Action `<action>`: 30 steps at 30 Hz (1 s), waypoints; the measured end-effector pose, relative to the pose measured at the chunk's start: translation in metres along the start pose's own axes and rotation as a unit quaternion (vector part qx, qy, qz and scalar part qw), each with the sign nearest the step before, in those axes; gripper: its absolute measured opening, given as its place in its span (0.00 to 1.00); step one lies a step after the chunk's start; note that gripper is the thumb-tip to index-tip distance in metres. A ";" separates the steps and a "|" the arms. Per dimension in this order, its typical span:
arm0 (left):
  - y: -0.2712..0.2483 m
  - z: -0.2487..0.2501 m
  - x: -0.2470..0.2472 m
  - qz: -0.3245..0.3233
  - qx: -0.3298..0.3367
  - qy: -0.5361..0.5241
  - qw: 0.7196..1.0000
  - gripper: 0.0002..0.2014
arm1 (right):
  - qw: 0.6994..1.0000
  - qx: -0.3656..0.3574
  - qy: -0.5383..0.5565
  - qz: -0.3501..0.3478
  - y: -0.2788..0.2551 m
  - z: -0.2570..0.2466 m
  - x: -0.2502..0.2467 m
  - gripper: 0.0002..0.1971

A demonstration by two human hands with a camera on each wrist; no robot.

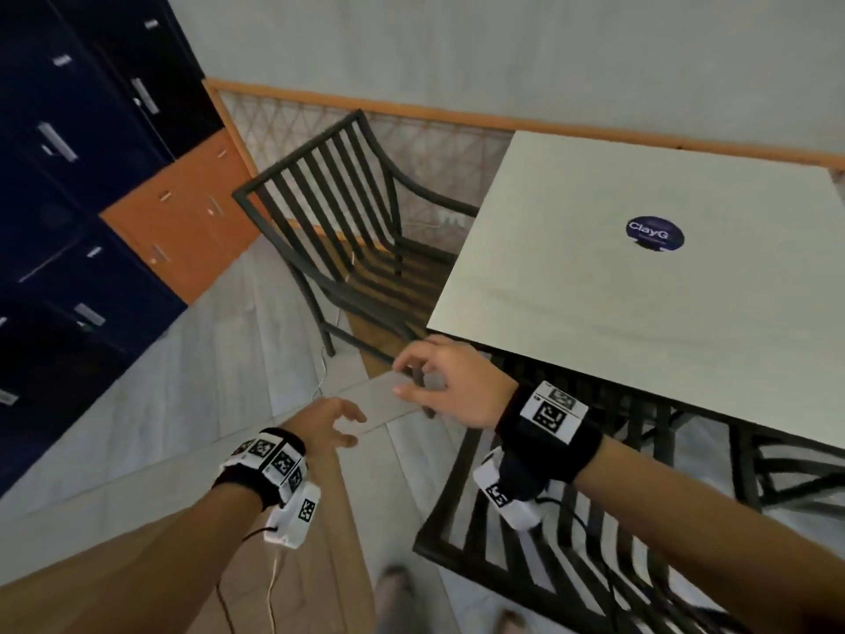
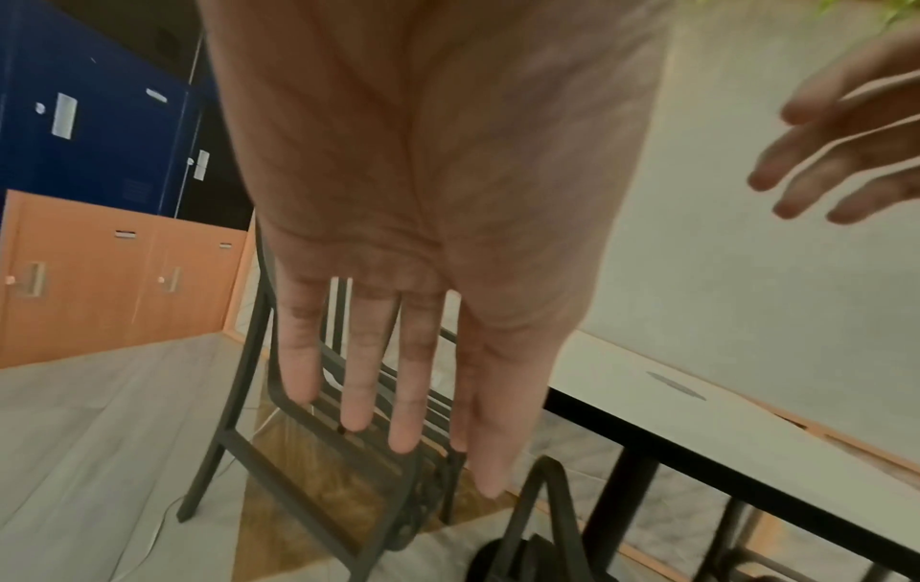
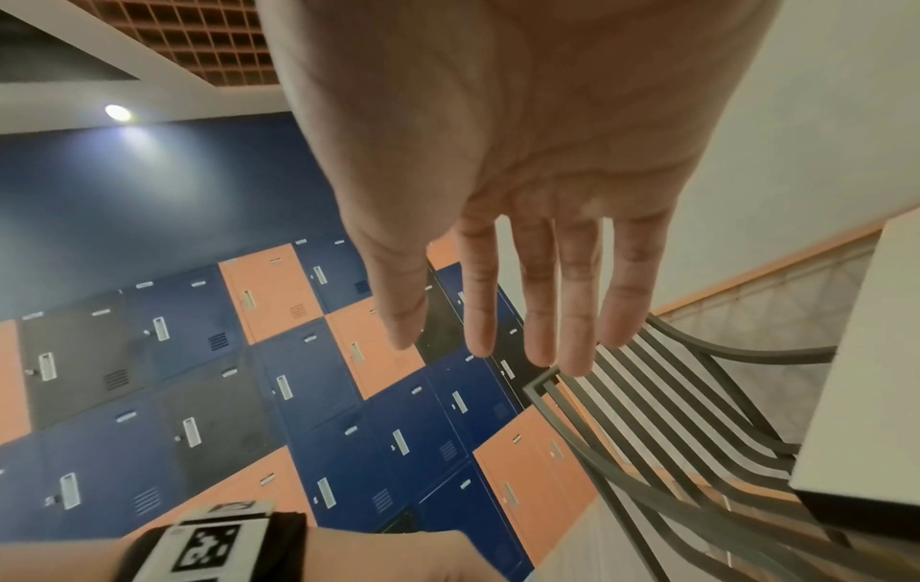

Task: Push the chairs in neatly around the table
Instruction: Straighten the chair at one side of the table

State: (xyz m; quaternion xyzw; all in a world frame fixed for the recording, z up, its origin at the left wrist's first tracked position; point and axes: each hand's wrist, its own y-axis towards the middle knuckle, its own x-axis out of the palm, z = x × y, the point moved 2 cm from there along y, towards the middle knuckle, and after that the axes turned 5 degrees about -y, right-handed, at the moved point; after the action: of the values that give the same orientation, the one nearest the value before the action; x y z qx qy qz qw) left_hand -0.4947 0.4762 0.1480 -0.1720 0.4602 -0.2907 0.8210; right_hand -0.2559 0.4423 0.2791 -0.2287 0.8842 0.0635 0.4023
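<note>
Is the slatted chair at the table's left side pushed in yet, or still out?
Still partly out: the chair has only its seat front under the table; its backrest stands clear. Neither hand touches it.

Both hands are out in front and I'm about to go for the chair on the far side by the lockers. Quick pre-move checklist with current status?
1. Left hand free: ok, fingers straight, holding nothing.
2. Right hand free: ok, fingers loosely spread, nothing held.
3. Far chair needs pushing: not ok yet, it stands angled and most of its seat lies outside the table edge.
4. Contact with that chair: not ok, neither hand touches its backrest.
5. Near chair tucked in: cannot tell, its seat seems to run under the table but the view is partial.
6. Floor path: not ok, a thin white cable lies by the far chair's leg.
</note>
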 end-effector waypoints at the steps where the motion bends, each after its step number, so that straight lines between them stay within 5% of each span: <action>1: 0.010 -0.007 -0.011 0.006 -0.004 -0.001 1.000 0.19 | 1.000 0.004 -0.001 -0.003 0.023 0.001 -0.002 0.19; 11: 0.201 -0.093 -0.128 -0.057 0.003 0.031 0.998 0.10 | 0.985 0.158 -0.023 -0.063 0.266 0.066 0.051 0.19; 17: 0.316 -0.135 -0.169 0.128 0.087 0.170 0.973 0.23 | 0.964 0.217 -0.121 -0.095 0.383 0.123 0.145 0.26; 22: 0.379 -0.160 -0.176 0.207 0.135 0.146 0.958 0.27 | 0.935 0.268 -0.195 -0.127 0.428 0.184 0.198 0.39; 30: 0.432 -0.188 -0.196 0.119 0.122 0.356 0.919 0.28 | 0.915 0.328 -0.168 -0.163 0.439 0.236 0.196 0.34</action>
State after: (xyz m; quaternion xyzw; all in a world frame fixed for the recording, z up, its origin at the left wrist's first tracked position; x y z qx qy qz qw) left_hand -0.5973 0.9319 -0.0581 0.1003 0.7005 -0.2868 0.6457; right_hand -0.4070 0.8330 -0.0554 -0.2113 0.7254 -0.2589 0.6017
